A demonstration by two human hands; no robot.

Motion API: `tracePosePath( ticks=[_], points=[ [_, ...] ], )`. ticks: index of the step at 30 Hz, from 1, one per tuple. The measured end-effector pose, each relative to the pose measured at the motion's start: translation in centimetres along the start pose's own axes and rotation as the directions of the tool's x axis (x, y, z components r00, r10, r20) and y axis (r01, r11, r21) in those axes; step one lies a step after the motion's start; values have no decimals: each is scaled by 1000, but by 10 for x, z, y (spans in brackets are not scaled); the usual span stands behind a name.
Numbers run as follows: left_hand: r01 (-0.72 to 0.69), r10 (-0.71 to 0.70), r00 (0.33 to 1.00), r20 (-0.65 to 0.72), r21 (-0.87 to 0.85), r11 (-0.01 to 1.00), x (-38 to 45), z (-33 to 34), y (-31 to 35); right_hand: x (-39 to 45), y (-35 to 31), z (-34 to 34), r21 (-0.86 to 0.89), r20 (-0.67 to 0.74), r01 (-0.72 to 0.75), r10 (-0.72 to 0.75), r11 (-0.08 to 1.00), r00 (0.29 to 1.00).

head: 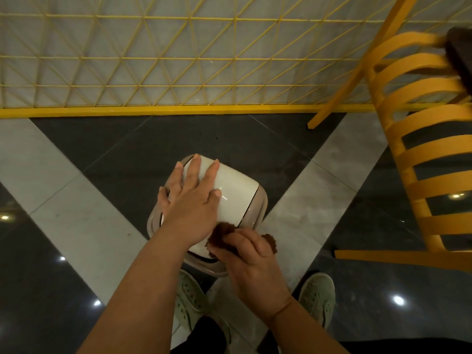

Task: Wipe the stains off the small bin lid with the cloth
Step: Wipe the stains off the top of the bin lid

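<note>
Left hand [190, 200] flat on bin lid [235, 190]; right hand [252, 267] presses cloth [222, 233].

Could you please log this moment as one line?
left hand flat on bin lid | right hand presses brown cloth at near edge

dim indoor | ceiling-light glare on floor [398, 300] | chair [421, 154] blurred | edges bowed

Yellow chair [419, 154] crowds rt side, mesh fence [153, 60] blocks far side, floor [63, 200] open lt
</note>
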State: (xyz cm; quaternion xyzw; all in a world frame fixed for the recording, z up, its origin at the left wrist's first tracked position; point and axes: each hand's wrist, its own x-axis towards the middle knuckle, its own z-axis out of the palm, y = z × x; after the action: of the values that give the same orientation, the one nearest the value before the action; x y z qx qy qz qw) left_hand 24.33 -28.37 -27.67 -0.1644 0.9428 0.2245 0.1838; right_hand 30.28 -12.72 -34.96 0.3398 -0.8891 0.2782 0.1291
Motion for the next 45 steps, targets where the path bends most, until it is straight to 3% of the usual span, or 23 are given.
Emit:
tracePosePath(
  ticks=[5, 7, 12, 18, 21, 26, 28, 30, 32, 34, 36, 38, 41, 43, 45],
  points=[
    [20, -20, 999, -28, -2, 1000, -2, -1, 0, -14, 7, 0, -17, 152, 97, -93, 995, 984],
    [30, -31, 999, -43, -16, 999, -4, -3, 0, -12, 11, -4, -13, 114, 55, -54, 998, 992],
    [64, -65, 995, -81, -17, 998, -12, -7, -4, 4, 38, -31, -5, 51, -175, 175, 985, 983],
    [-18, 20, 997, -72, 31, 999, -14, -3, -7, 23, 48, -40, 113, -4, -482, 485, 869, 874],
    [-27, 25, 998, -51, -24, 999, -13, -2, -6, 10, 37, -30, 131, 18, -473, 475, 871, 880],
    [-38, 37, 998, -58, -21, 999, -14, -2, -8, -39, 32, -20, 81, 177, -347, 329, 934, 927],
    [-30, 28, 998, -54, -47, 998, -11, -4, -8, -34, 33, -30, 115, 145, -365, 348, 924, 926],
    [-3, -3, 999, -33, -184, 983, -7, -7, -11, -12, 30, -46, 169, 65, -395, 390, 903, 919],
    [45, -40, 999, 21, -444, 895, -6, -14, -15, 22, 24, -59, 196, -6, -376, 384, 906, 923],
    [113, -87, 994, 73, -725, 679, -8, -20, -16, 58, 19, -63, 199, -14, -371, 381, 907, 924],
    [170, -131, 984, 119, -846, 505, -11, -23, -16, 88, 17, -56, 159, 15, -392, 394, 906, 919],
    [170, -126, 984, 126, -870, 462, -10, -20, -19, 107, 13, -43, 95, 69, -385, 379, 918, 923],
    [194, -133, 980, 146, -823, 533, -9, -14, -23, 102, 1, -26, 28, 161, -231, 224, 972, 961],
    [220, -173, 975, 140, -722, 656, -6, -13, -21, 79, -4, -23, 7, 238, -124, 118, 992, 964],
    [200, -167, 980, 110, -497, 845, -4, -10, -20, 53, -5, -24, 31, 263, -47, 37, 998, 964]
  ],
)
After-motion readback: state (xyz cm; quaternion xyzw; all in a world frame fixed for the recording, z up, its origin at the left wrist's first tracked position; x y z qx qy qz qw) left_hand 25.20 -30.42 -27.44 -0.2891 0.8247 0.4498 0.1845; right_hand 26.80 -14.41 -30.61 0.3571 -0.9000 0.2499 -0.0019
